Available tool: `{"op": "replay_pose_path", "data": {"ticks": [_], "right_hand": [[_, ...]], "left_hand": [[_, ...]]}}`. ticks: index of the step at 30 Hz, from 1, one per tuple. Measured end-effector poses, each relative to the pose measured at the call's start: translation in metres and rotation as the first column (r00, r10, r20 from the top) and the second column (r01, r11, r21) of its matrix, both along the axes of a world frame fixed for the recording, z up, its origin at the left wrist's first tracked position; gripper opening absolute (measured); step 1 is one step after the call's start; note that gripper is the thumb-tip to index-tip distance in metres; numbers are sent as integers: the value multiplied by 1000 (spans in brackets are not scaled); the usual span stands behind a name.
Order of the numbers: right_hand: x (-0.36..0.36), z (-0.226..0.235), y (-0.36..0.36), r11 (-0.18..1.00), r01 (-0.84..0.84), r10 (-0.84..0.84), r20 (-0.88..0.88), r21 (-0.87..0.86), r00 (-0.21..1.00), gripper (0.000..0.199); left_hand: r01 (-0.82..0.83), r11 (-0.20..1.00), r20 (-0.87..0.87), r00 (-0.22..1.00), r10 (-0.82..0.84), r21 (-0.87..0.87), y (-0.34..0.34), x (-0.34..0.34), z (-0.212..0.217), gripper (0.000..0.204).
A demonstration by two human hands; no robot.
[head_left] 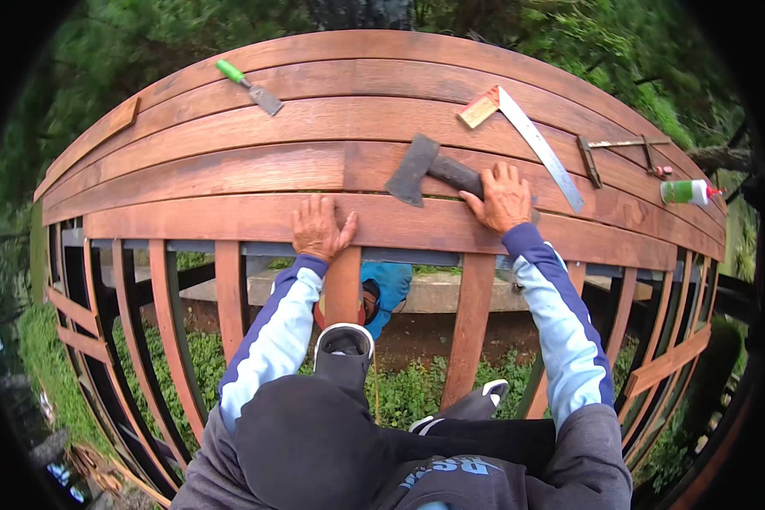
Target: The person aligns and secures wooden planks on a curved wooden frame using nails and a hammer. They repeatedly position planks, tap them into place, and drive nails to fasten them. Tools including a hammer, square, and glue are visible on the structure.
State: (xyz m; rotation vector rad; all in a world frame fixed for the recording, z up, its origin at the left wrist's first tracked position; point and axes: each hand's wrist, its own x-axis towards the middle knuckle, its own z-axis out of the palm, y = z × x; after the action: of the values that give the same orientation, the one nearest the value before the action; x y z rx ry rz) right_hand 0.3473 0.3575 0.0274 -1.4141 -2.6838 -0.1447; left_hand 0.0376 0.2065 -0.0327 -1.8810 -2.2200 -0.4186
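Note:
My left hand [322, 228] lies palm down on the nearest deck board [229, 217], fingers stretched, close above the top of a joist. It holds nothing. A hatchet [416, 170] with a dark, worn head lies on the planks to its right, blade edge toward me. My right hand [503, 201] is wrapped over the short dark handle, thumb on the near side; the undersides of the fingers are hidden. Beyond it rests a try square [540, 144] with a long steel blade and a wood-and-red stock.
A green-handled scraper or chisel [251, 87] lies far left. At right are a rusty clamp [620, 144] and a green-and-white bottle [687, 192]. Bare joists [467, 331] with open gaps stretch toward me. Below them, a person in blue [387, 293] shows through a gap.

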Motion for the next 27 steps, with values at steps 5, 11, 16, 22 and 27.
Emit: {"op": "replay_pose_path", "data": {"ticks": [5,11,16,22,27], "right_hand": [[3,-7,-5,982,112,-121,-56,-151,991,64],[9,-24,-10,989,120,-125,-60,-88,990,57],[11,-32,-9,990,131,-134,-47,-59,990,57],[11,-34,-9,990,136,-138,-44,-37,989,56],[11,-35,-10,989,146,-147,-31,-32,989,56]], "left_hand": [[36,999,42,998,-38,36,1,0,7,49],[46,998,45,998,-48,33,-1,2,11,50],[55,995,70,996,-61,80,-1,3,5,49],[55,992,65,996,-62,116,-1,2,4,51],[60,992,59,996,-67,114,-1,2,2,51]]}}
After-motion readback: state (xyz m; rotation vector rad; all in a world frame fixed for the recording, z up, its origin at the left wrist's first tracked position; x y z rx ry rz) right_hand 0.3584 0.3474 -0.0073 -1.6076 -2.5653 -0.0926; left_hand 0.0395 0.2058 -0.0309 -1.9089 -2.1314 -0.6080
